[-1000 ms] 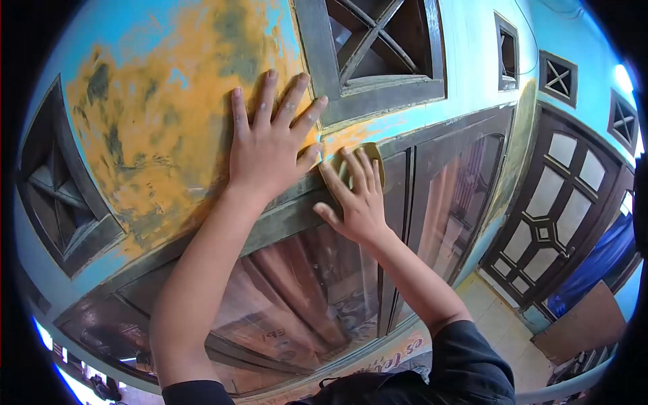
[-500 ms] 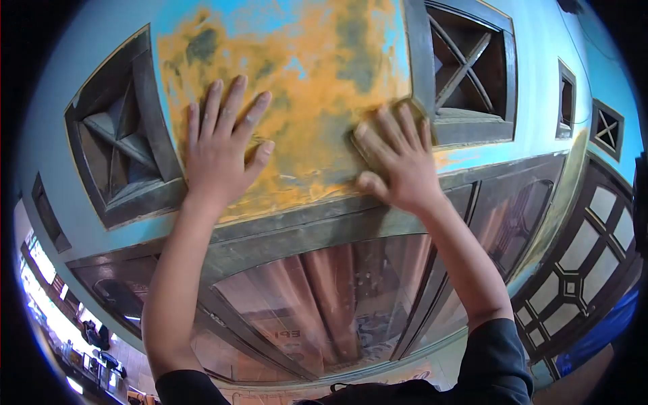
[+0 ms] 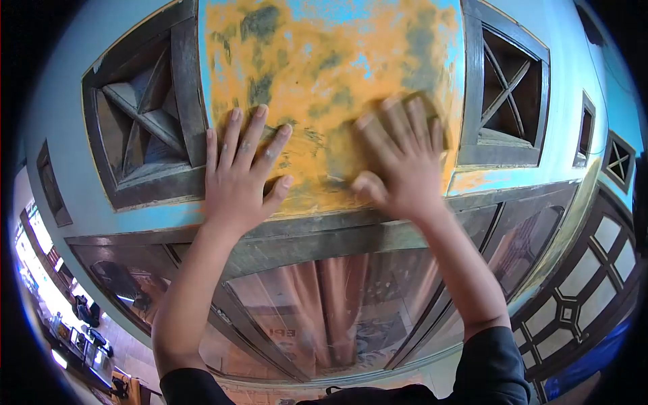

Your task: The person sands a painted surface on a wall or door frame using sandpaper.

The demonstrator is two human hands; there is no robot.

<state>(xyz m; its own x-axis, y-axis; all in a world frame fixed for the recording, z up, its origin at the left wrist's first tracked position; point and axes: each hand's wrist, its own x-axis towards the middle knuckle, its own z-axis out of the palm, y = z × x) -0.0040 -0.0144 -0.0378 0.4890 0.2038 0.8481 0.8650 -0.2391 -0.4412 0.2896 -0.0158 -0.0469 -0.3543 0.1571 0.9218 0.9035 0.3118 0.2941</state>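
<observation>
Little to see of the sanding pad [image 3: 437, 113]: mostly hidden under the right hand [image 3: 398, 167], only a blurred edge past the fingertips, so long axis and heading impossible to tell. Pressed against the orange patch [image 3: 324, 61] of blue wall, fingers spread flat over it. Just beside, not touching: left hand [image 3: 239, 182], open, palm flat, fingers pointing up. Flanked by left vent [image 3: 145, 121] and right vent [image 3: 503, 94]; door frame [image 3: 324, 237] below.
</observation>
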